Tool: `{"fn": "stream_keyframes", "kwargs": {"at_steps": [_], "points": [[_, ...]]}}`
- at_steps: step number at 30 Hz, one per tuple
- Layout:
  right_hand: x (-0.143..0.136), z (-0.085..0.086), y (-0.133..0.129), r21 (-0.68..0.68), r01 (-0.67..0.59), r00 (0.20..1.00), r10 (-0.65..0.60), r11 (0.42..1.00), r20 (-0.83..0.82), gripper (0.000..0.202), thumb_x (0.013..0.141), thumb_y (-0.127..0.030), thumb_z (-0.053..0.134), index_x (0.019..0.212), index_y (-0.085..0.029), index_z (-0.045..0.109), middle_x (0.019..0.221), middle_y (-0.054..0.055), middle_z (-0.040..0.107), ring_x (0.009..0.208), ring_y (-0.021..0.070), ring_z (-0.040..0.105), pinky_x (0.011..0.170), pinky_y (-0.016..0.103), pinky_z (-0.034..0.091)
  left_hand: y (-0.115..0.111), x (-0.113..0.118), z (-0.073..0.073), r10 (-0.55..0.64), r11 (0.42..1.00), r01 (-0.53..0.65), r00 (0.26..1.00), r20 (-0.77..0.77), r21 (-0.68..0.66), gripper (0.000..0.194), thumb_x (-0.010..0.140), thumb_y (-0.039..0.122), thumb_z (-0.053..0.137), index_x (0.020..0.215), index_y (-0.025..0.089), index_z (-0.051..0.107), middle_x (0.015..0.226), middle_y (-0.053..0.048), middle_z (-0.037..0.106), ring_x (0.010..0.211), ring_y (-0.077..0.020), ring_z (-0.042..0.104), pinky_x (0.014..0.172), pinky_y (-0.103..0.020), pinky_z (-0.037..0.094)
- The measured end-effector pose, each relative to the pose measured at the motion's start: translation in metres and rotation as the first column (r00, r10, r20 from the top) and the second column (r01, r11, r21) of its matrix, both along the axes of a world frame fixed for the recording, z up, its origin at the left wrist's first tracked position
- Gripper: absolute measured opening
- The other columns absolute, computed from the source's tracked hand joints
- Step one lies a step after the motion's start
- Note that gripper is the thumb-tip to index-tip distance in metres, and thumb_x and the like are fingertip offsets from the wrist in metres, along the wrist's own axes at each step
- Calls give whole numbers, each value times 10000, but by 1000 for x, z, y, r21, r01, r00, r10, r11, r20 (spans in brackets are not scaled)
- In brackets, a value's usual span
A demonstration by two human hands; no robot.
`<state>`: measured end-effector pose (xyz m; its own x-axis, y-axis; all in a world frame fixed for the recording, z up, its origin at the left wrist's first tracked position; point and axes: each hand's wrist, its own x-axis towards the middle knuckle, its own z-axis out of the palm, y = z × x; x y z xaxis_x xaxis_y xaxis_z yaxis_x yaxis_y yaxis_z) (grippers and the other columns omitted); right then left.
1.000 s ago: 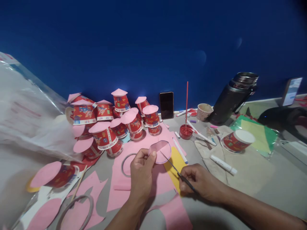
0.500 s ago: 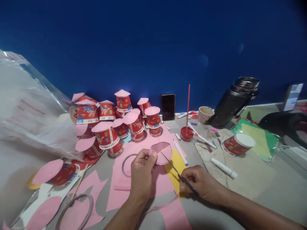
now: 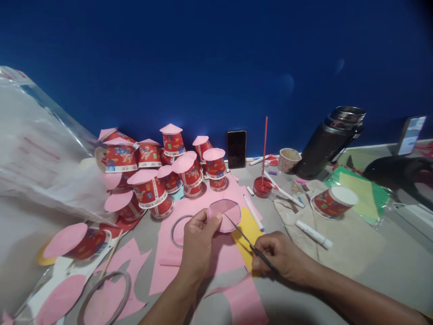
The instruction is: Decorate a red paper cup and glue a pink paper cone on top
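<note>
Near the middle of the head view, a pink paper circle (image 3: 233, 215) with a dark drawn outline is pinched by my left hand (image 3: 200, 237) at its left side. My right hand (image 3: 275, 257) is closed around a pair of scissors (image 3: 246, 238). The blade tips reach the circle's middle, along a straight line that runs up to its far edge. My fingers hide most of the scissor handles. Below both hands lie a pink sheet (image 3: 165, 266), a yellow paper piece (image 3: 246, 232) and a grey ring (image 3: 177, 231).
Several red paper cups (image 3: 147, 192) with pink paper cone tops stand at the back left. Behind are a phone (image 3: 237, 150), a small red pot (image 3: 262, 187) with a stick, and a black flask (image 3: 326, 142). Plastic bags (image 3: 50, 153) crowd the left. A marker (image 3: 314, 234) lies right.
The whole view has shifted slightly. My left hand and the paper circle have moved a little to the left, while the scissors stay at the circle's middle.
</note>
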<state>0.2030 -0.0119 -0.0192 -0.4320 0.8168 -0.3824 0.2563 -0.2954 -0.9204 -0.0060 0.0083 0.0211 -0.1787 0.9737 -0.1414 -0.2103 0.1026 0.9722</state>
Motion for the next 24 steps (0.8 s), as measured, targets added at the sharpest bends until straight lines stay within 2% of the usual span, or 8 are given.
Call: {"fn": "stream_keyframes", "kwargs": {"at_steps": [3, 6, 13, 18, 24], "points": [[0, 0, -1, -14, -1, 1000, 1, 1000, -7, 343, 696, -404, 810, 595, -183, 569, 512, -51, 531, 478, 81, 389, 443, 213, 248, 0, 1, 1, 11, 1000, -11, 1000, -6, -11, 268, 734, 350, 815, 661, 166, 634, 564, 66, 521, 561, -85, 404, 549, -213, 356], [0, 0, -1, 14, 1, 1000, -1, 1000, 0, 336, 714, -387, 787, 575, -184, 557, 508, -46, 532, 487, 84, 395, 455, 213, 255, 0, 0, 0, -16, 1000, 16, 999, 33, -15, 233, 752, 356, 806, 749, 150, 698, 604, 51, 580, 580, -89, 448, 568, -213, 393], [1, -2, 0, 31, -18, 1000, 18, 999, -7, 384, 722, -436, 794, 570, -188, 544, 518, -39, 548, 506, 89, 407, 471, 216, 266, -2, 1, 0, -40, 998, 45, 994, 102, -41, 233, 771, 340, 821, 777, 150, 687, 672, 15, 665, 614, -125, 566, 602, -249, 486], [0, 5, 0, -14, -35, 999, 36, 999, 34, 414, 689, -466, 820, 573, -188, 536, 524, -31, 560, 502, 86, 402, 459, 215, 243, -2, 1, -2, -83, 996, 87, 991, 107, -32, 239, 801, 357, 804, 783, 140, 707, 655, -12, 695, 578, -145, 613, 588, -273, 532], [-1, 10, 0, -67, -27, 999, 26, 997, -19, 373, 666, -446, 807, 595, -190, 544, 538, -28, 573, 487, 90, 429, 452, 212, 273, -1, -1, 0, -86, 995, 91, 991, 99, -45, 231, 779, 351, 805, 751, 144, 707, 618, -17, 700, 539, -148, 627, 556, -271, 556]]}}
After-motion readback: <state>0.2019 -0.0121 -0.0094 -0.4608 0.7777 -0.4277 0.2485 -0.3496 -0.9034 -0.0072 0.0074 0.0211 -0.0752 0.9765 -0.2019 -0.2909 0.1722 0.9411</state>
